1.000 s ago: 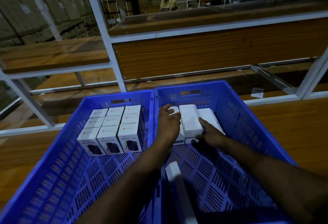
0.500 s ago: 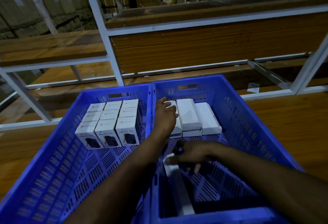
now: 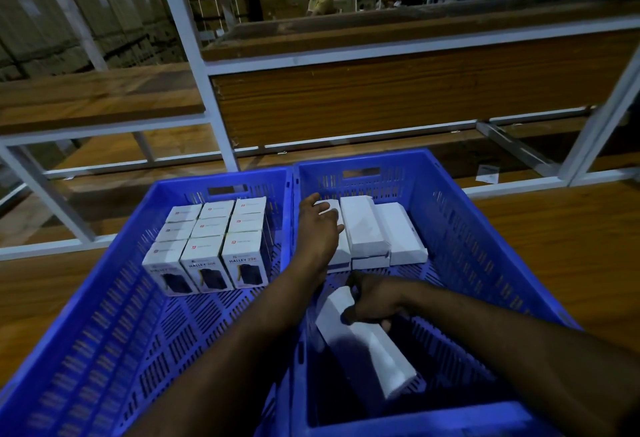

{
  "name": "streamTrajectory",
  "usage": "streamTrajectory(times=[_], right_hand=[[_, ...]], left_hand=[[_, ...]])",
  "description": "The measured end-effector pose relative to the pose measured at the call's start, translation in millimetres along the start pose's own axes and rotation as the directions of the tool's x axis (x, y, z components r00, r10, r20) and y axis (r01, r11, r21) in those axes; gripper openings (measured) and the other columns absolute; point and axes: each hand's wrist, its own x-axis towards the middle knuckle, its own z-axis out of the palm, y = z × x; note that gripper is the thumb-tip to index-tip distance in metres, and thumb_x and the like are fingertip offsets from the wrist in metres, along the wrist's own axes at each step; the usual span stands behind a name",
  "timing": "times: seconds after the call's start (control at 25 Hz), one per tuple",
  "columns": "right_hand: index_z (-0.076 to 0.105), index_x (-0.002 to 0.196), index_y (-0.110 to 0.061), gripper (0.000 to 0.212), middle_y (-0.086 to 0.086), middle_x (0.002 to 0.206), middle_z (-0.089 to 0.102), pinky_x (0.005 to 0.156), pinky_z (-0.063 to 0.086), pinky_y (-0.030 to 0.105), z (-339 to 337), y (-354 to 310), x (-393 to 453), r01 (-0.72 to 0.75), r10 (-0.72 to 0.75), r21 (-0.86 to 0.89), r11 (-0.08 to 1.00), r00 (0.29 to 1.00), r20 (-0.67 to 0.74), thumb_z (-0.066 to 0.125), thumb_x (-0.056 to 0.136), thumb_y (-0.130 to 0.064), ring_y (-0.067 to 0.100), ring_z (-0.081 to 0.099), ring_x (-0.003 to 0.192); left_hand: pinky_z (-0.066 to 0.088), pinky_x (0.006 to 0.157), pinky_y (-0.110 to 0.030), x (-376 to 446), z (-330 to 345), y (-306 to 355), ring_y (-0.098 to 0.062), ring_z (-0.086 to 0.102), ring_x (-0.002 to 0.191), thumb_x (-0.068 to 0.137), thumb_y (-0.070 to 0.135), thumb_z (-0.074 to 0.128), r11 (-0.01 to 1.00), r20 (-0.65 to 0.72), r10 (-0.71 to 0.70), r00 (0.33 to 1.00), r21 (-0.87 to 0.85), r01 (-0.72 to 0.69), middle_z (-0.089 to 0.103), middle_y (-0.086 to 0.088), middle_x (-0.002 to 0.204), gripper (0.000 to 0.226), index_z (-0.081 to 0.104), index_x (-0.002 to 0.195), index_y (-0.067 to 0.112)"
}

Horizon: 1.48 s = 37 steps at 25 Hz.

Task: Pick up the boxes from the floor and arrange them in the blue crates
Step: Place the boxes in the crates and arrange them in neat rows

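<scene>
While both arms reach into the right crate (image 3: pixel 485 263), the rack (image 3: pixel 194 66) and its wooden shelves stand behind, unchanged apart from camera shift. Left crate (image 3: pixel 104 298), touching the right one, holds a 3x3 block of printed boxes (image 3: pixel 211 246) at its far end; no change there.

Right crate, far end: row of plain white boxes (image 3: pixel 381 228) lying flat, packed side by side. Left hand (image 3: pixel 320 225) rests on the leftmost of that row, fingers fairly straight, same spot as 1 s ago; it appears to be steadying the row.

Change noted: right hand (image 3: pixel 374 305), at the row 1 s ago, has come back toward the near end and now grips a long white box (image 3: pixel 363 343), fingers curled round its upper end. Box is tilted, lower end down near crate floor; earlier it leaned untouched at the crate's left wall.

Assessment: one more box in hand, likely headed for the row. Task approx. mid-way for this crate; much floor space unfilled. Floor stock not in view, so remaining qty unknown.
</scene>
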Motion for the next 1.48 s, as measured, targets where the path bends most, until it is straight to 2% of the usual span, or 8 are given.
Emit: streamTrajectory(times=[0.08, 0.28, 0.44, 0.56, 0.8, 1.04, 1.28, 1.48], right_hand=[[0.027, 0.148, -0.021, 0.092, 0.009, 0.104, 0.069, 0.07, 0.058, 0.038, 1, 8, 4, 0.005, -0.006, 0.043, 0.999, 1.0, 0.003, 0.074, 0.076, -0.052, 0.023, 0.065, 0.069], [0.001, 0.158, -0.014, 0.123, 0.008, 0.157, 0.035, 0.11, 0.042, 0.036, 14, 11, 15, 0.033, -0.031, -0.109, 0.993, 0.999, 0.02, 0.077, 0.074, -0.06, 0.027, 0.044, 0.136], [0.031, 0.147, -0.014, 0.107, 0.008, 0.14, 0.055, 0.102, 0.05, 0.044, -13, 17, 12, 0.094, -0.083, 0.176, 0.98, 0.994, -0.065, 0.087, 0.063, -0.05, 0.025, 0.058, 0.118], [0.039, 0.134, -0.02, 0.092, 0.009, 0.118, 0.065, 0.093, 0.054, 0.048, -43, 30, 4, 0.168, -0.087, 0.473, 0.865, 0.978, -0.188, 0.088, 0.062, -0.049, 0.024, 0.064, 0.1], [0.047, 0.134, -0.018, 0.072, 0.006, 0.119, 0.069, 0.089, 0.056, 0.044, -65, 43, 7, 0.253, 0.075, 0.791, 0.558, 0.933, -0.351, 0.083, 0.075, -0.039, 0.025, 0.067, 0.104], [0.045, 0.138, -0.018, 0.063, 0.008, 0.121, 0.066, 0.08, 0.058, 0.043, -69, 41, 10, 0.351, 0.19, 0.87, 0.347, 0.882, -0.431, 0.074, 0.086, -0.039, 0.026, 0.067, 0.101], [0.056, 0.127, -0.018, 0.038, 0.015, 0.123, 0.062, 0.071, 0.056, 0.041, -73, 36, 0, 0.457, 0.14, 0.846, 0.274, 0.851, -0.505, 0.036, 0.104, -0.041, 0.031, 0.063, 0.099], [0.048, 0.138, -0.026, 0.038, 0.01, 0.125, 0.062, 0.062, 0.058, 0.035, -76, 34, -9, 0.58, 0.058, 0.756, 0.302, 0.781, -0.622, 0.054, 0.101, -0.029, 0.027, 0.068, 0.097]], left_hand=[[0.05, 0.106, -0.047, -1, 0, 0, -0.033, 0.053, 0.13, 0.105, 0.006, 0.043, 1.0, 0.001, 0.002, 1.0, -0.002, -0.002, 0.044, -0.009, 0.149, 0.047, 0.032, 0.15, 0.014], [0.05, 0.105, -0.05, -3, 1, 2, -0.032, 0.054, 0.128, 0.104, 0.007, 0.045, 1.0, -0.003, -0.002, 1.0, 0.008, 0.002, 0.045, -0.008, 0.148, 0.048, 0.033, 0.149, 0.015], [0.051, 0.103, -0.046, -5, -2, 2, -0.026, 0.055, 0.125, 0.104, 0.01, 0.047, 0.999, 0.015, 0.006, 1.0, 0.034, -0.006, 0.046, -0.004, 0.145, 0.048, 0.034, 0.149, 0.019], [0.049, 0.101, -0.037, -3, -3, -1, -0.023, 0.051, 0.128, 0.103, 0.013, 0.051, 0.997, 0.036, 0.017, 0.999, 0.074, -0.02, 0.045, -0.004, 0.148, 0.05, 0.033, 0.15, 0.019], [0.046, 0.104, -0.035, -2, -3, -7, -0.021, 0.048, 0.129, 0.094, 0.027, 0.069, 0.971, 0.119, -0.02, 0.993, 0.24, -0.009, 0.036, -0.007, 0.156, 0.07, 0.031, 0.152, 0.017], [0.051, 0.083, -0.028, -3, -3, -5, -0.021, 0.059, 0.116, 0.095, 0.037, 0.066, 0.969, 0.225, -0.118, 0.967, 0.241, 0.062, 0.054, -0.003, 0.141, 0.061, 0.038, 0.145, 0.018], [0.048, 0.1, -0.04, -1, -1, -7, -0.028, 0.06, 0.116, 0.106, 0.04, 0.043, 0.936, 0.245, -0.134, 0.96, 0.351, 0.041, 0.062, -0.009, 0.133, 0.041, 0.057, 0.131, 0.011], [0.053, 0.097, -0.041, -16, -1, 5, -0.031, 0.071, 0.106, 0.091, 0.074, 0.039, 0.958, 0.445, -0.217, 0.869, 0.268, 0.101, 0.075, -0.01, 0.114, 0.062, 0.067, 0.118, 0.026]])
